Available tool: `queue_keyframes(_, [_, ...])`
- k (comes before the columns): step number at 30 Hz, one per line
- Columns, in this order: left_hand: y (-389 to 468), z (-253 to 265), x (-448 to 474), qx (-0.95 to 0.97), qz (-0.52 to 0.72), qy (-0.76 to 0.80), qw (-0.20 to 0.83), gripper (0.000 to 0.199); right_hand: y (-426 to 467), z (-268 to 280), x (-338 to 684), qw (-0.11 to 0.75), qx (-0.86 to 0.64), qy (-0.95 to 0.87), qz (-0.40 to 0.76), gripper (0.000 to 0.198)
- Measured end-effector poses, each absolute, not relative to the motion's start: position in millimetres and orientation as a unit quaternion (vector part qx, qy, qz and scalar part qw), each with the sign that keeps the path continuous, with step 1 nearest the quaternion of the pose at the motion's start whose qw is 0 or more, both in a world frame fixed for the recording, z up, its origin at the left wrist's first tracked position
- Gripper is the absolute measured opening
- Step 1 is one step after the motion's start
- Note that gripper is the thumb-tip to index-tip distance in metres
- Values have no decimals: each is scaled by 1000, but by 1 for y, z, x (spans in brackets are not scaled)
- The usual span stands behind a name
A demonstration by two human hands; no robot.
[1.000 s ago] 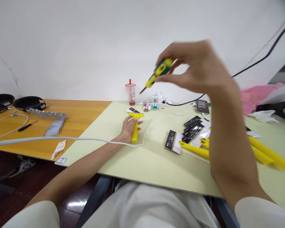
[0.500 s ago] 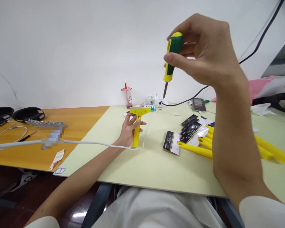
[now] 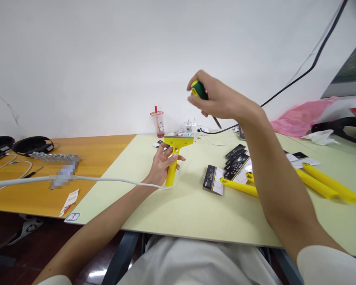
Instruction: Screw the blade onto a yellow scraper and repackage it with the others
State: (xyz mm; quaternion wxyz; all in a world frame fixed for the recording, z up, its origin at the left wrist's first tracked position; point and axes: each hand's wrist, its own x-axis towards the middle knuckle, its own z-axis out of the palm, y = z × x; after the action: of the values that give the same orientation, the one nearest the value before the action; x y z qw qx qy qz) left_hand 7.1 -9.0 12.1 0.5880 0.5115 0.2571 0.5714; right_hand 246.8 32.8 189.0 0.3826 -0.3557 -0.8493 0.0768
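My left hand (image 3: 161, 164) is closed around the handle of a yellow scraper (image 3: 179, 143), held upright over the pale table with its wide head at the top. Two screws show on that head. Higher up and to the right, my right hand (image 3: 218, 97) grips a green and yellow screwdriver (image 3: 199, 90). Its shaft slants down to the right beneath the hand, away from the scraper. Below my right forearm lie several yellow handles (image 3: 240, 187) and black-and-white cards (image 3: 213, 179), partly hidden by the arm.
A clear cup with a red straw (image 3: 158, 123) stands by the wall near white chargers (image 3: 190, 126). A white cable (image 3: 106, 179) crosses the view in front of my left wrist. On the orange table at left lie headphones (image 3: 32, 145) and a row of metal parts (image 3: 55, 157).
My right hand has come down and to the left, nearer the scraper, and the screwdriver's tip has swung to point right. The scraper has turned slightly in my left hand.
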Motion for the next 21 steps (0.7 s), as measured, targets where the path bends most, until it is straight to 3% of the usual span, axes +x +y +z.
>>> queue_keyframes(5, [-11,13,7,512,576,254,584,69,49,180,236,258,-357,-894,77,37])
queue_keyframes(10, [-11,17,9,514,579,249,582,69,52,174,230,142,-329,-919,161,39])
queue_keyframes(16, [-10,32,11,544,574,258,555,64,52,176,234,149,-325,-916,181,39])
queue_keyframes(21, [51,55,-12,636,527,233,514,62,48,185,248,233,-332,-902,146,29])
